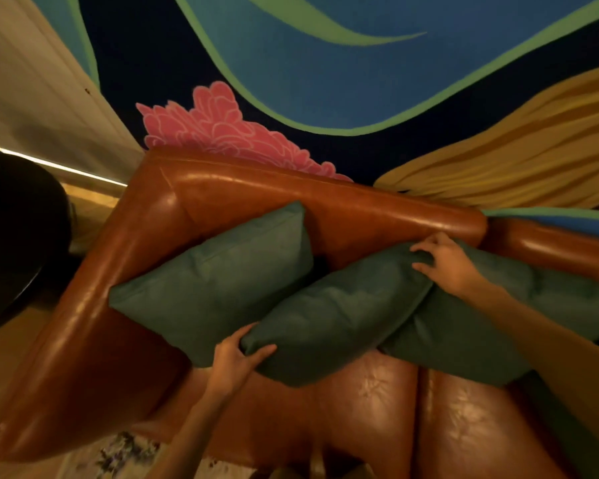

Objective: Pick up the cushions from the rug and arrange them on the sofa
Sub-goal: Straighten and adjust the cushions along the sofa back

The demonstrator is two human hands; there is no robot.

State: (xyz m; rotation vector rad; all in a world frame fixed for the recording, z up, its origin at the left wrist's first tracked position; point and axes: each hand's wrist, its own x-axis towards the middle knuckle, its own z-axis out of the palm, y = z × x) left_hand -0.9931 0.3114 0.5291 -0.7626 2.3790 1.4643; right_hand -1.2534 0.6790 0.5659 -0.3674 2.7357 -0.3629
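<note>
From the head camera, a green cushion (336,316) is gripped at two opposite corners: the left hand (236,361) is closed around its near lower corner, the right hand (446,261) pinches the far upper corner against the backrest. It is held slanted over the seat of the brown leather sofa (325,198), probably so it can be stood against the back. A second cushion (218,271) is leaned into the corner by the armrest; a third (533,305) lies to the right, partly under the held one. A strip of rug (125,451) is seen at the bottom edge.
</note>
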